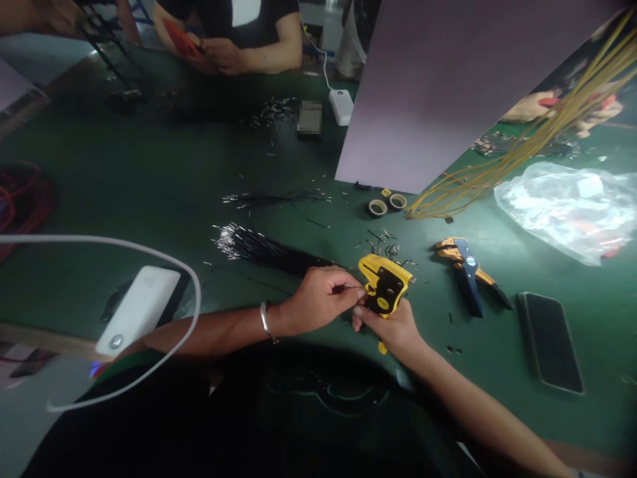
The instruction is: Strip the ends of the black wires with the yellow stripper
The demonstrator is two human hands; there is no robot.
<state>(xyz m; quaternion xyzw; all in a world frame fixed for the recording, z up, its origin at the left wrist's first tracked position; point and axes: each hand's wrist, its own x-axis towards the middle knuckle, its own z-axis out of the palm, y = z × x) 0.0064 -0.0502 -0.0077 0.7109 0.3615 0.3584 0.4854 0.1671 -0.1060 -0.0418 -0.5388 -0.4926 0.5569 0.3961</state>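
Observation:
My right hand (391,325) is wrapped round the handles of a yellow and black wire stripper (385,285), its jaws toward the left. In a pinch at those jaws, my left hand (323,295) holds a thin dark wire (341,287); its tip is hidden by the fingers and tool. Behind my left hand lies a thick bundle of black wires (269,249), bare or metal-tipped at the left end. Short cut scraps (391,251) are scattered just beyond the stripper.
A blue and orange wire stripper (468,272) and a phone (550,342) lie to the right. Tape rolls (377,208) sit near a white panel (413,93) and yellow wires (517,153). A white power bank (139,309) is left. Other people's hands (221,54) work across the table.

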